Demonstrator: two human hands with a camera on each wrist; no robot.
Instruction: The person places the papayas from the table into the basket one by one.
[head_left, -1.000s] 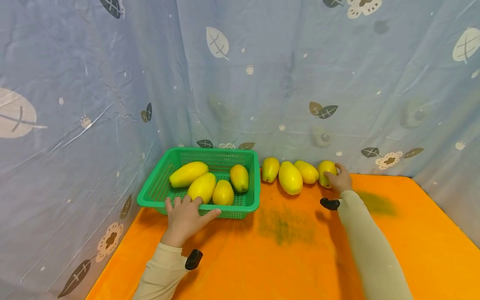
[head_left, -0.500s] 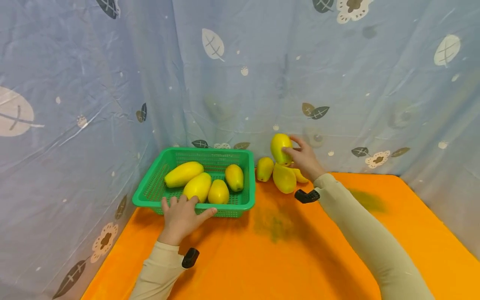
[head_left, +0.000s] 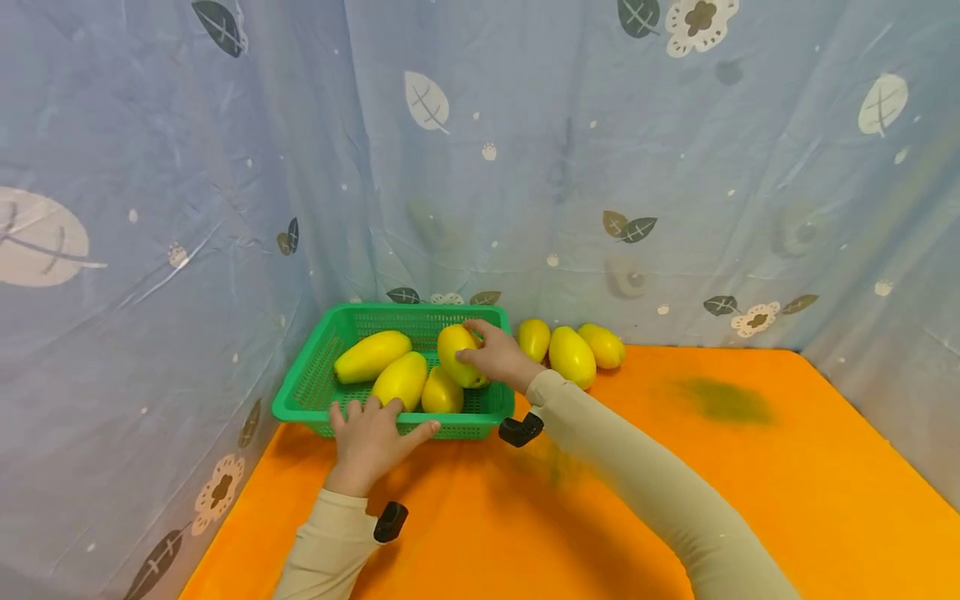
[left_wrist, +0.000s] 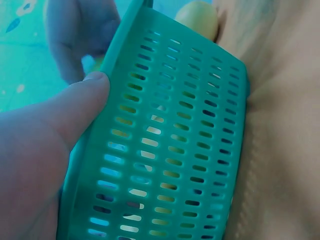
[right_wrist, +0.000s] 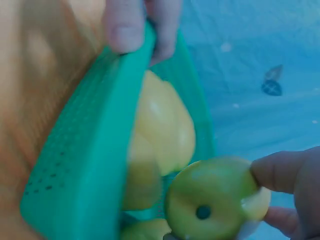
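My right hand [head_left: 498, 354] pinches a yellow papaya [head_left: 454, 354] between thumb and fingers, over the right part of a green plastic basket [head_left: 322, 414]. In the right wrist view the rounded end of this papaya [right_wrist: 187, 200] faces the camera, with a dark spot on it. Beneath and beside it in the basket lie other papayas, among them a long one [head_left: 372, 356], a plump one [head_left: 401, 381] and a smaller one [head_left: 442, 392]. My left hand [head_left: 367, 446] grips the near rim, thumb [left_wrist: 82, 97] outside and fingers over the inner side.
To the right of the basket, three papayas stand in a row along the back: one [head_left: 533, 340] partly behind my right hand, a larger one [head_left: 572, 358], and another [head_left: 602, 346]. Orange cloth [head_left: 750, 475] covers the table. Patterned blue curtains [head_left: 562, 167] hang behind and at the sides.
My right hand has taken the papaya from the right end of the row, lifted it and carried it left over the basket. The left hand has stayed on the rim.
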